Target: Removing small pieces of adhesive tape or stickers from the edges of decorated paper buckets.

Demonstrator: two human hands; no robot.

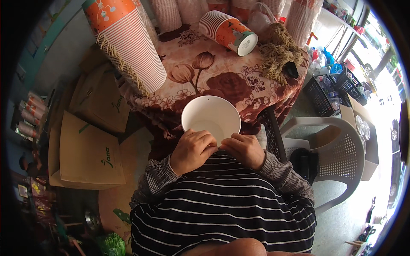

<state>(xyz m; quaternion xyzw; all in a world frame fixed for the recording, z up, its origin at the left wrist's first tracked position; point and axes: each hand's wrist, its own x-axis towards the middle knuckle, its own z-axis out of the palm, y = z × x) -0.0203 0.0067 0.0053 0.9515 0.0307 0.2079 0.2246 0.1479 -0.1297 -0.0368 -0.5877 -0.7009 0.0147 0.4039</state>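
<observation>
A white paper bucket point(212, 112) stands mouth up in front of me, with a small hole at its far rim. At its near rim, my left hand point(193, 150) and my right hand point(244, 149) come together, fingers closed in a pinch. What lies between the fingertips is too small or hidden to make out. A tall nested stack of paper buckets point(128, 47) leans at the left, beige cords draped along its side. Farther back, a shorter orange-patterned bucket stack point(228, 32) lies on its side. Beside it is a heap of beige cords point(277, 53).
The round table has a floral cloth point(181, 91). More wrapped bucket stacks point(166, 15) line its back edge. Cardboard boxes point(89, 149) stand on the left. A grey plastic chair point(337, 149) is close on my right, with black crates point(322, 96) beyond.
</observation>
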